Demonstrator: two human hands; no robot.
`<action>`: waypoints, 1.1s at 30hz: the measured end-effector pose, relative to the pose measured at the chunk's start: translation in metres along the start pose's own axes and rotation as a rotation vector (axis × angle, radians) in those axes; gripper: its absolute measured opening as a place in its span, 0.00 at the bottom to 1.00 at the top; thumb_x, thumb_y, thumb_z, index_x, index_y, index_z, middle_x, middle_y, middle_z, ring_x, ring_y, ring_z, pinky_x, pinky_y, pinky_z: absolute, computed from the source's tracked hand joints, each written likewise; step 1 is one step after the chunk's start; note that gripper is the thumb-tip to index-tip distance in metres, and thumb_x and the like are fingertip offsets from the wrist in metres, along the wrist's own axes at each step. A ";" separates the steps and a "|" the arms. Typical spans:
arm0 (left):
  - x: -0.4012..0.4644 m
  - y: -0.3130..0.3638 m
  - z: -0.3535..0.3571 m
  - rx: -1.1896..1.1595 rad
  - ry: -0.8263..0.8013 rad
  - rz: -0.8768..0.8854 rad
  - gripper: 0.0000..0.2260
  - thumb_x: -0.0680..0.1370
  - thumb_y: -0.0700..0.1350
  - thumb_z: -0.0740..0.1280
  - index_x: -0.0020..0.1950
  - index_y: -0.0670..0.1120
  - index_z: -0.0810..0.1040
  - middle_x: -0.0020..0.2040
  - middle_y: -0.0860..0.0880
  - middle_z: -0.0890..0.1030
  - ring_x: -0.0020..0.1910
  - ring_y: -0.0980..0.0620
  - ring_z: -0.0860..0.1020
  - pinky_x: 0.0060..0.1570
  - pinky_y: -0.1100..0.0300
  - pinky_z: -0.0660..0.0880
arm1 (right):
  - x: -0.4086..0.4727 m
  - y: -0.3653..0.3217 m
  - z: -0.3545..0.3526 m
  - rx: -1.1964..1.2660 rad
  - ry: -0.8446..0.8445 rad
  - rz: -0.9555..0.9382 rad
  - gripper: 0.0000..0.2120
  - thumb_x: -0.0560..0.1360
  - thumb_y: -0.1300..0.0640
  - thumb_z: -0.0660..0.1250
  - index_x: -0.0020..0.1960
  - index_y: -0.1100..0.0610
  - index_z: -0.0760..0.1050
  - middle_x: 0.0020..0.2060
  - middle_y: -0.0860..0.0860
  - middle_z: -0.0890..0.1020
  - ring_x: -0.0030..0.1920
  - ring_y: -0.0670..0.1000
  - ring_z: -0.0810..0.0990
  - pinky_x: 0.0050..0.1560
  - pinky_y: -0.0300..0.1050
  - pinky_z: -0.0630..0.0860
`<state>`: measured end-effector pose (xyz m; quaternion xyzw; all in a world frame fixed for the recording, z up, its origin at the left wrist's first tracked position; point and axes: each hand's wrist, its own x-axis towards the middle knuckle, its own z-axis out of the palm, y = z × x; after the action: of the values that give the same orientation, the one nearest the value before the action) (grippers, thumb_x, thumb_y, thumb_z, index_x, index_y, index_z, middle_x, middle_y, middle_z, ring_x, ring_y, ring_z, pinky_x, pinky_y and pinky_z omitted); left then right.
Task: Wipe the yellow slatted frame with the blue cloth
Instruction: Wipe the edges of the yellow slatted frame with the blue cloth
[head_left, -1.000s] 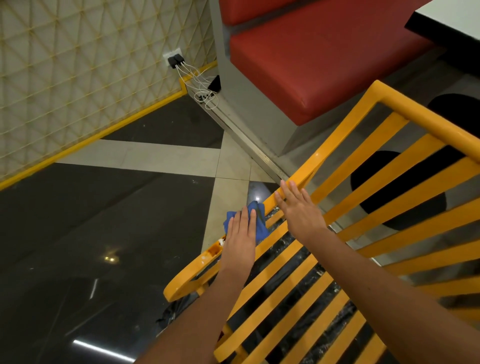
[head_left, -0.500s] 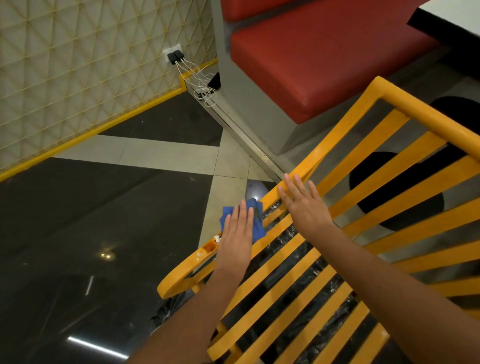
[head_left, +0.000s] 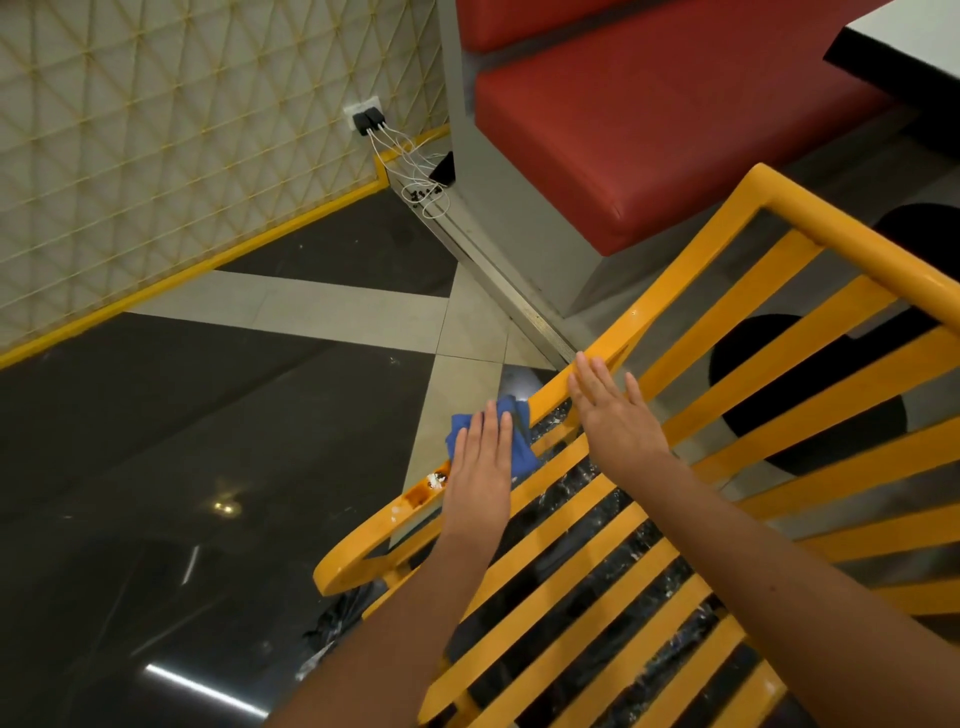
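The yellow slatted frame (head_left: 691, 291) fills the lower right, its side rail running from upper right down to a rounded end at lower centre. My left hand (head_left: 480, 467) lies flat with straight fingers on the blue cloth (head_left: 519, 441), pressing it onto the side rail. Brown and white stains show on the rail just left of that hand. My right hand (head_left: 613, 421) rests flat on the rail and slats a little further up, fingers straight, holding nothing.
A red padded bench (head_left: 649, 119) on a grey base stands behind the frame. Chargers (head_left: 366, 120) with white cables hang from a wall socket down to the floor. Glossy black floor (head_left: 156, 467) spreads to the left. A dark table edge (head_left: 904, 57) sits at top right.
Both hands have slid a little along the rail, the left hand carrying the cloth with it. The view has shifted slightly, showing more of the rail's rounded end.
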<state>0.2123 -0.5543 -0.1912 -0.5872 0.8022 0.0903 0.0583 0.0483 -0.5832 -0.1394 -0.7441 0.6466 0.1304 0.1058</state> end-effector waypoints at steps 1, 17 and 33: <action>-0.005 -0.004 0.000 0.000 -0.012 -0.009 0.34 0.80 0.38 0.56 0.72 0.42 0.31 0.76 0.41 0.37 0.75 0.44 0.40 0.71 0.52 0.38 | 0.000 -0.002 0.000 0.007 -0.003 0.005 0.34 0.78 0.67 0.55 0.76 0.59 0.38 0.75 0.57 0.36 0.75 0.56 0.36 0.74 0.56 0.41; 0.001 -0.002 -0.003 -0.151 0.064 0.031 0.32 0.81 0.41 0.56 0.72 0.46 0.34 0.77 0.46 0.41 0.75 0.48 0.41 0.69 0.55 0.36 | -0.022 -0.043 0.007 0.240 0.079 -0.289 0.38 0.73 0.75 0.56 0.76 0.58 0.42 0.77 0.53 0.42 0.76 0.51 0.40 0.73 0.43 0.38; -0.090 -0.110 0.015 -0.245 0.015 -0.001 0.35 0.76 0.63 0.45 0.75 0.40 0.51 0.76 0.43 0.51 0.75 0.46 0.46 0.71 0.50 0.43 | -0.002 -0.119 0.031 0.267 0.079 0.098 0.29 0.77 0.42 0.59 0.70 0.60 0.62 0.75 0.59 0.54 0.76 0.59 0.45 0.71 0.62 0.60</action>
<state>0.3442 -0.4998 -0.1958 -0.5909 0.7854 0.1833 -0.0196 0.1640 -0.5543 -0.1694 -0.6955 0.6974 0.0186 0.1719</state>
